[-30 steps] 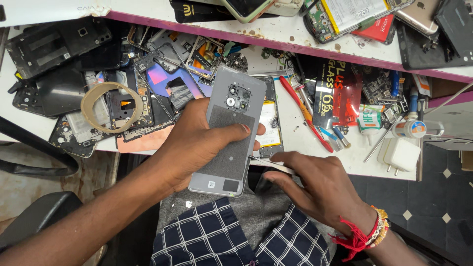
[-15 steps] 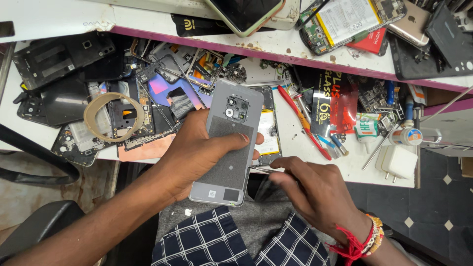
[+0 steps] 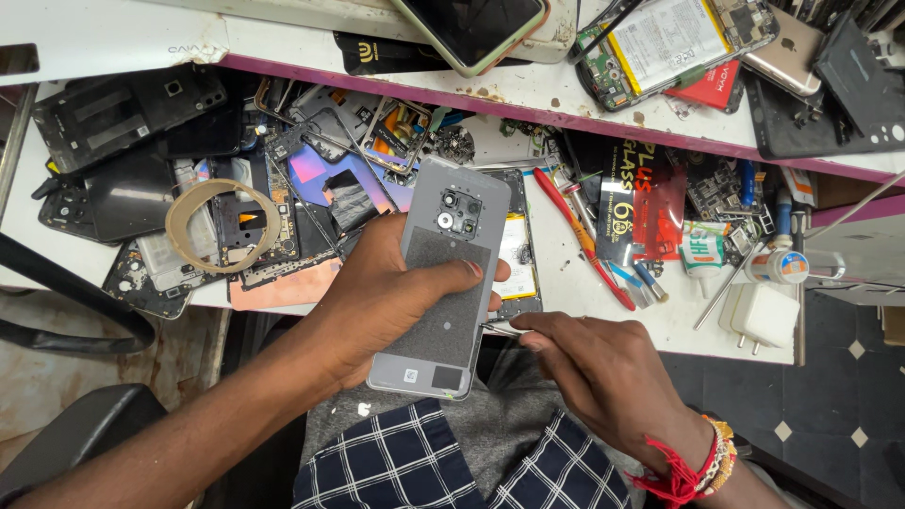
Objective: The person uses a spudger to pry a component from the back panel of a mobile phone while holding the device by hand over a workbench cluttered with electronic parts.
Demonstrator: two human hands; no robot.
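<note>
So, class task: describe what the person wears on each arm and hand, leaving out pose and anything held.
Both forearms are bare, with no sleeves and no gloves. The left hand and its wrist carry nothing. The right hand has a wrist wrapped in red thread with loose tassel ends beside a beaded bracelet of yellow and orange beads. No rings show.

Bare forearms, red thread and beaded bracelets on right wrist, navy-white checked garment, grey trousers

A single head-worn camera looks steeply down, close over the cluttered workbench edge.
</note>
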